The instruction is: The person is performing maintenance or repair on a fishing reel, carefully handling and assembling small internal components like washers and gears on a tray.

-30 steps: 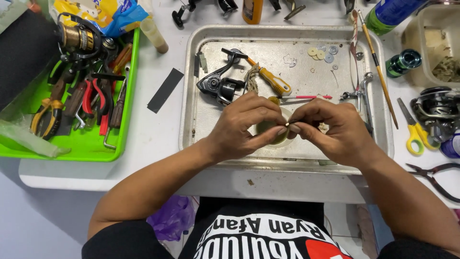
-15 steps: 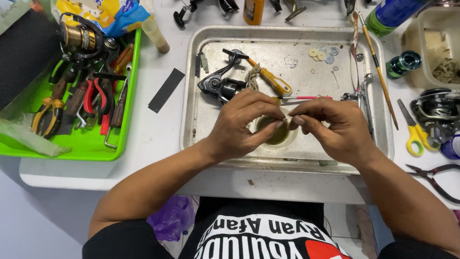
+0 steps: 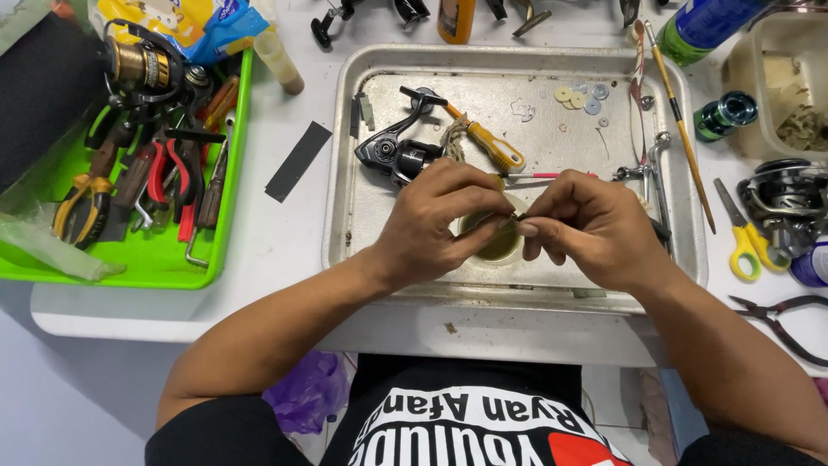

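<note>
My left hand (image 3: 435, 220) and my right hand (image 3: 591, 226) meet fingertip to fingertip over a small round dish of greenish liquid (image 3: 493, 246) in the metal tray (image 3: 345, 216). Both pinch a tiny dark part between them; it is too small to identify. Just beyond the left hand lies a black spinning-reel body (image 3: 392, 154), with a yellow-handled screwdriver (image 3: 492, 147) beside it. Several small washers (image 3: 576, 97) lie at the tray's far right.
A green tray (image 3: 129, 259) of pliers and hand tools, with a gold reel (image 3: 138, 65), sits at the left. Yellow scissors (image 3: 742, 233), another reel (image 3: 785, 203), dark pliers (image 3: 780, 319), a green spool (image 3: 724, 114) and a spray can (image 3: 703, 26) stand right. A black strip (image 3: 297, 161) lies between the trays.
The fingertips of both hands have shifted slightly as they work the tiny part over the dish; the right hand has eased a little to the right. Nothing else has moved.
</note>
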